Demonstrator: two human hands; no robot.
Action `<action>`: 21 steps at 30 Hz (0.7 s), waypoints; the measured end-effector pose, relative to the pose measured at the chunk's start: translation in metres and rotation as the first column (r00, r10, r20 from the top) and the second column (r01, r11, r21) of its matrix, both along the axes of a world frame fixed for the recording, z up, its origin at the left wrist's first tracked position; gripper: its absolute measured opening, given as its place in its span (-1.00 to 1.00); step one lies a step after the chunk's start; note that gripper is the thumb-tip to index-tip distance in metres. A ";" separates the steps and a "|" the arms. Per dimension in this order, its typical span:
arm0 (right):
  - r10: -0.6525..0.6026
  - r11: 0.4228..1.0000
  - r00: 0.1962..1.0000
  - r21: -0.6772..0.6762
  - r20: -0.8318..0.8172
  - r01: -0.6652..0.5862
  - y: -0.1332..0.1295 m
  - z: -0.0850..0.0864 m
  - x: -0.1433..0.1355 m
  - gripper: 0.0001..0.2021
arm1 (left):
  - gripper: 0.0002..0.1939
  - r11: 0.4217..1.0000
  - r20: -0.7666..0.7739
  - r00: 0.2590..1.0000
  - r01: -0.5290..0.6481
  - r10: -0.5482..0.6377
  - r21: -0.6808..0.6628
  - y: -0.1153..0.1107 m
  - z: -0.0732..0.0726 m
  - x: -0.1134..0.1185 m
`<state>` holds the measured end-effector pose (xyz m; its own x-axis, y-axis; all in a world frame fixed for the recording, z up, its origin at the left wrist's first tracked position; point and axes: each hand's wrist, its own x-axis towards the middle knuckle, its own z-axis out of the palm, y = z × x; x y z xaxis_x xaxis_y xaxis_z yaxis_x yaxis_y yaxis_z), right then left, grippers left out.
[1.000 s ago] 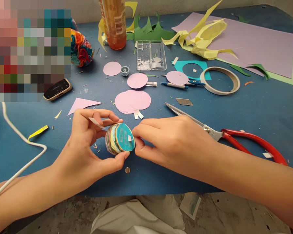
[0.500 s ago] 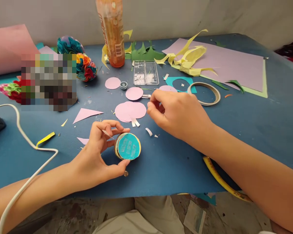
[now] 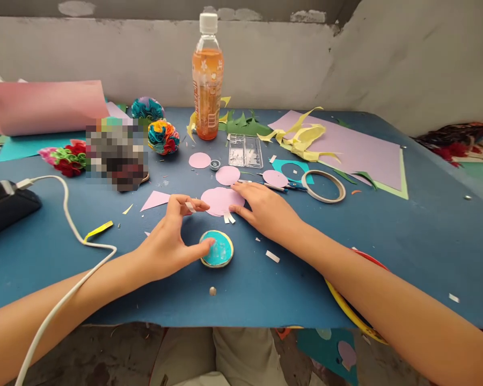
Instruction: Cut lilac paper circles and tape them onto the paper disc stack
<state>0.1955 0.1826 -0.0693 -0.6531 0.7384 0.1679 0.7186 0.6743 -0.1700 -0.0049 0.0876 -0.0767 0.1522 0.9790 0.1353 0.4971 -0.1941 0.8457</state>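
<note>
Since the earlier frame, the right hand (image 3: 269, 206) is shifted from just beside the pink discs (image 3: 222, 198) onto their right edge. Its thumb and fingers are spread apart; no disc is seen lifted. The overlapped discs are laid at frame centre, their combined long axis aligned left to right. Directly below them, the round blue-topped stack (image 3: 224, 252) is seated on the table (image 3: 265, 300). Left hand (image 3: 165, 244) is positioned nearer to the stack, its thumb placed on the upper-left part, its fingers spread toward the discs' left edge.
</note>
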 end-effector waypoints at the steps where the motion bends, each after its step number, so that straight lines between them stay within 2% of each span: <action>1: 0.006 1.000 1.000 -0.012 -0.004 -0.006 0.002 -0.002 -0.001 -0.59 | -0.47 0.999 -0.026 1.000 0.017 -0.018 -0.037 0.000 0.001 0.000; 5: -0.011 0.997 0.998 -0.077 -0.062 0.006 0.005 -0.004 -0.003 -0.59 | -0.33 0.981 -0.106 0.987 0.101 -0.119 -0.165 -0.003 0.007 0.000; 10: 0.002 0.993 0.989 -0.114 -0.147 -0.019 0.008 -0.004 -0.002 -0.65 | -0.38 0.975 -0.191 0.962 0.170 -0.196 -0.145 -0.006 0.007 -0.001; 14: -0.018 0.991 0.984 -0.131 -0.176 -0.005 0.012 -0.006 -0.002 -0.66 | -0.41 0.979 -0.193 0.963 0.171 -0.190 -0.113 -0.007 0.002 0.000; 21: -0.020 0.992 0.981 -0.124 -0.195 -0.004 0.008 -0.004 -0.004 -0.66 | -0.46 0.991 -0.188 0.978 0.075 -0.095 -0.110 -0.007 -0.001 0.002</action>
<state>0.1918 0.1906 -0.0731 -0.6105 0.7665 0.1991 0.6688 0.6337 -0.3889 -0.0025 0.0810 -0.0778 0.2491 0.9685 -0.0041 0.6379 -0.1609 0.7531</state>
